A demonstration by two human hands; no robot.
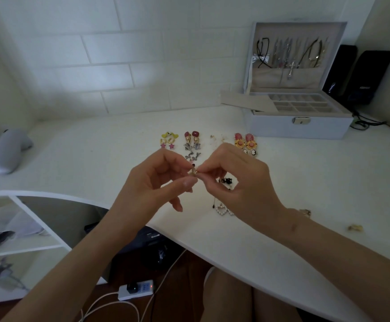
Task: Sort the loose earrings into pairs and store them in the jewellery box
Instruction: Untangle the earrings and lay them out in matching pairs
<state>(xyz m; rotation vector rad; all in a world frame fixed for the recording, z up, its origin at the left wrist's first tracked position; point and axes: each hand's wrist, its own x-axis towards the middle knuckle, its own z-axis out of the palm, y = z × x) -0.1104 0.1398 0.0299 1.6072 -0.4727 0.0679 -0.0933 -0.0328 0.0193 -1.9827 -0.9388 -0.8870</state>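
My left hand [152, 182] and my right hand [238, 182] meet above the white table, both pinching one small gold earring [193, 171] between fingertips. Behind them lie matched pairs in a row: yellow-heart earrings with pink stars [169, 140], dark pink and silver drop earrings [192, 142], and pink and orange round earrings [245, 141]. A pearl heart earring [223, 210] lies under my right wrist, small black pieces [226, 181] beside it. The grey jewellery box [298, 126] stands open at the back right, its compartments visible.
A loose tray insert [245, 102] leans on the box's left side. Two gold pieces [355, 227] lie at the right near my forearm. A grey rounded object [8, 149] sits far left. Black speakers [361, 75] stand behind the box. The table's front edge curves below my hands.
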